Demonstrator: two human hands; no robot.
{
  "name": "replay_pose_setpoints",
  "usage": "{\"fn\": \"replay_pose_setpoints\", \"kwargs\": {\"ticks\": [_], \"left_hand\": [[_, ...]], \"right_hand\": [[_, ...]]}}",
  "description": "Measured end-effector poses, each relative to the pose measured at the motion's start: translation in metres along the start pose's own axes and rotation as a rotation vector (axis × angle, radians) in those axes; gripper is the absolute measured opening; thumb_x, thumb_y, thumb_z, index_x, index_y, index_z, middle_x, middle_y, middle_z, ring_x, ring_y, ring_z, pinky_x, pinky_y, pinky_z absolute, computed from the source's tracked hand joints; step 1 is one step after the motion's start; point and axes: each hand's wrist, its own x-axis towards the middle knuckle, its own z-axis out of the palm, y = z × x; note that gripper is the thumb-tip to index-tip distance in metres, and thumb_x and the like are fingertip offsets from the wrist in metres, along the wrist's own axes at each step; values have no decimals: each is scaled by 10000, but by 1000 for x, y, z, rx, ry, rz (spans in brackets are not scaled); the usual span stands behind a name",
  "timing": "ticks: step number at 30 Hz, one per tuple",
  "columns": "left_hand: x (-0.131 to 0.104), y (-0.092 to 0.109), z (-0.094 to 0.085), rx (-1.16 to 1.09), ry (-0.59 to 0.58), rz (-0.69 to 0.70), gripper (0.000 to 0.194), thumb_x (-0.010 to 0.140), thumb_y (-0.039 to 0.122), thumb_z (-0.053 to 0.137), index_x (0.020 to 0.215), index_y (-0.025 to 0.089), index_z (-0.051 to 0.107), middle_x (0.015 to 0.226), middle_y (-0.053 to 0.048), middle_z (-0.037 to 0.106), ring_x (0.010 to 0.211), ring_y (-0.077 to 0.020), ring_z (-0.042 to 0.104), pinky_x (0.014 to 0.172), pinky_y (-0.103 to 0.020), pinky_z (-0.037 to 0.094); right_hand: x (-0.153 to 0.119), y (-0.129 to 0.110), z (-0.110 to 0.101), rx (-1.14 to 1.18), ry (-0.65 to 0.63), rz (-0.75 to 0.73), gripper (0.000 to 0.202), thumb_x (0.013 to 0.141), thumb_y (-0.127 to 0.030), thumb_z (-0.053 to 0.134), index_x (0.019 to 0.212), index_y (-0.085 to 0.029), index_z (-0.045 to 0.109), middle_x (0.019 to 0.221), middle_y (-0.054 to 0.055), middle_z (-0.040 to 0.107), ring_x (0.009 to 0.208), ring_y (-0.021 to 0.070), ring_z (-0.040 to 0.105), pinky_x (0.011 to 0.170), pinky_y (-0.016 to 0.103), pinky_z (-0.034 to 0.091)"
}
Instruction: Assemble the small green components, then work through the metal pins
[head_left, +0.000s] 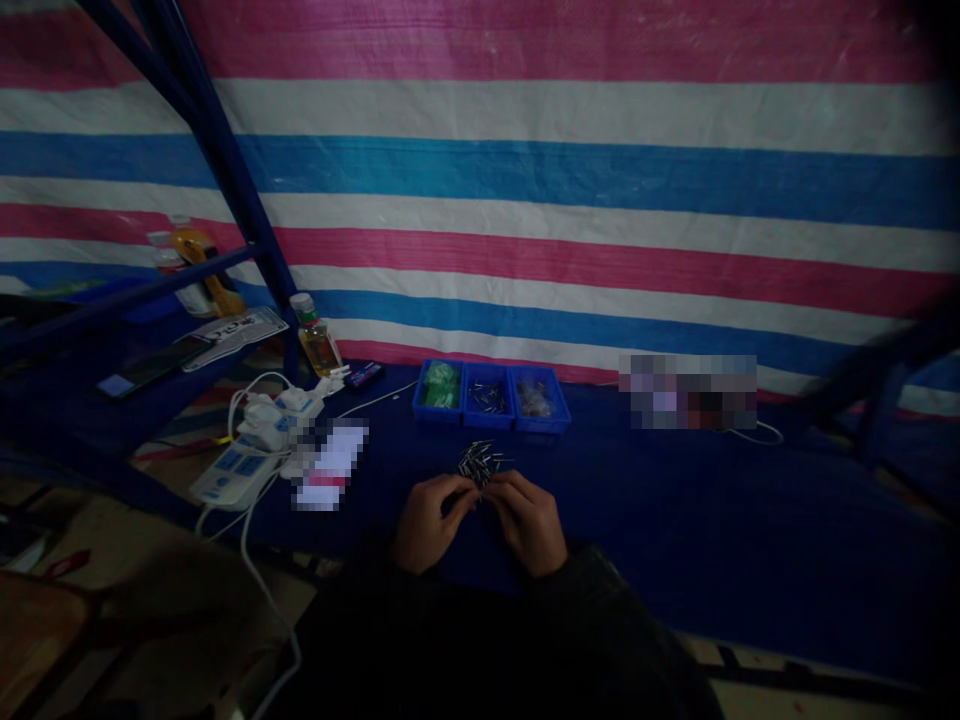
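My left hand (435, 517) and my right hand (526, 515) meet fingertip to fingertip at the near edge of a small heap of thin dark and silvery pin-like pieces (480, 460). Both hands are closed in a pinch; what sits between the fingertips is too small to make out. Behind the heap stand three joined blue bins. The left bin (420, 413) holds green bagged stuff, the middle bin (487, 418) has several pieces like those in the heap, and the right bin (541, 425) contains small clear-and-brownish items.
On the left lie a white power strip (238, 470) with plugs and cables, a pixelated phone-like rectangle (334, 468) and a small dark box (366, 376). A bottle of yellowish liquid (320, 345) stands by the blue frame post (255, 225). Striped sheeting (562, 170) hangs behind the blue tabletop (675, 520).
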Motion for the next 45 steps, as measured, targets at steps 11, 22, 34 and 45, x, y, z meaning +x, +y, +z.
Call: {"fn": "replay_pose_setpoints", "kwargs": {"ticks": [11,22,34,45], "left_hand": [[0,-2,0,6,186,-38,171,964,257,599,862,187,718,797,-20,733,743,-159,681,748,-249,492],[0,-3,-3,-15,209,-57,184,965,294,594,860,185,698,737,-8,717,696,-155,679,713,-242,485],[1,0,-3,-6,134,-50,202,978,305,572,883,186,703,775,-21,729,732,-160,691,746,-246,501],[1,3,-2,8,120,-31,253,989,316,546,842,181,701,750,-22,720,712,-159,673,718,-244,495]], "right_hand": [[17,13,-27,-133,-50,17,198,1019,-219,514,945,-217,697,922,64,697,833,188,662,780,310,514],[103,49,-39,-399,211,76,242,956,-276,604,1165,-197,697,1142,115,695,1074,294,564,946,466,470],[-1,56,-17,-265,-105,247,175,946,-192,536,1061,-217,666,995,71,676,937,243,630,846,378,520],[4,65,-2,-397,-8,234,184,937,-92,506,857,-212,619,872,48,588,754,195,595,693,305,457]]}}
